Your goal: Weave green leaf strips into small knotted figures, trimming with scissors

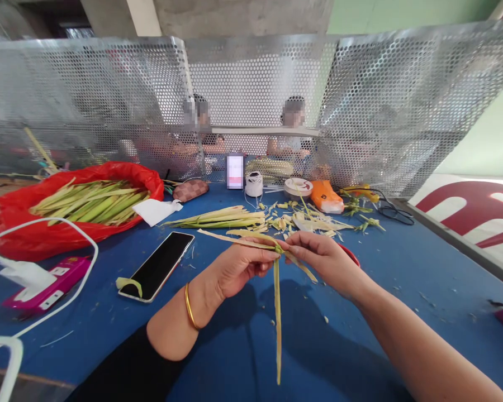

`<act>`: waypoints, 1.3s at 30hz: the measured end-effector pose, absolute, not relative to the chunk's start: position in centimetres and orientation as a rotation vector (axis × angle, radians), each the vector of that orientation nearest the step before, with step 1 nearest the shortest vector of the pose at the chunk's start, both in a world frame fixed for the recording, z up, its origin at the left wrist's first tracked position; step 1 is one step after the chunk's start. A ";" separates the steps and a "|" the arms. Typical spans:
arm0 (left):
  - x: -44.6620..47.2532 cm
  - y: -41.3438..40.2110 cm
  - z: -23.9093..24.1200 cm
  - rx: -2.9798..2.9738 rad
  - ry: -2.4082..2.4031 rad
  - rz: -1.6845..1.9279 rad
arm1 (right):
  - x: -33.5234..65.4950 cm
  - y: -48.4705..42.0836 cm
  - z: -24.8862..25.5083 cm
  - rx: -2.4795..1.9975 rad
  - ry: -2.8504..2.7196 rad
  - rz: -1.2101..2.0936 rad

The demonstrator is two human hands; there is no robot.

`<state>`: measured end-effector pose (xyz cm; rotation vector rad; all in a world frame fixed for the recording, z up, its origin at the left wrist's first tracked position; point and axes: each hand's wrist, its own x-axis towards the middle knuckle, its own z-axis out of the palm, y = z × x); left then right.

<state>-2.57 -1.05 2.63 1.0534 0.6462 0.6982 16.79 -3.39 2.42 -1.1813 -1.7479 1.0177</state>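
Near the middle of the blue table, both my hands meet over a small knot of pale green plant-leaf strips (278, 312). My left hand (249, 259) pinches the strips between thumb and fingers, just left of the knot. From the other side my right hand (316, 251) closes its thumb and forefinger on the strips close to the knot. One long strip hangs down toward me, another sticks out left, and a short end points to the lower right. Beyond my hands lie a bundle of leaf strips (218, 216) and scattered leaf scraps (285, 220).
A red plastic bag (8, 223) of leaves stands at the left, near a purple power strip (67, 276) and white cable. A phone (159, 265) lies beside my left arm. At the back are a string spool (254, 185), tape roll (298, 187), orange packet (326, 195) and perforated metal screen (255, 78).
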 end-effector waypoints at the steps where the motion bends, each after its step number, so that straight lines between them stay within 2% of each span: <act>1: -2.6 -1.0 2.6 1.065 0.647 0.698 | 16.7 -3.4 2.4 -1.195 -1.707 0.986; 5: -2.5 -1.2 2.1 1.115 0.660 0.606 | 16.5 -3.7 2.5 -1.146 -1.630 0.739; 10: -1.7 -2.0 1.4 1.136 0.666 0.516 | 16.0 -4.5 2.7 -1.025 -1.928 0.599; 19: -1.0 -2.8 1.6 1.155 0.731 0.421 | 15.6 -4.9 3.5 -1.179 -1.925 0.905; 30: -0.8 -2.8 1.4 1.190 0.754 0.413 | 14.4 -4.8 2.1 -1.214 -1.741 0.863; 34: -1.3 -2.3 1.9 1.170 0.801 0.464 | 15.5 -4.3 2.5 -1.218 -1.655 1.070; 39: -2.3 -1.4 2.9 1.124 0.821 0.579 | 16.6 -4.2 3.1 -1.273 -1.809 1.226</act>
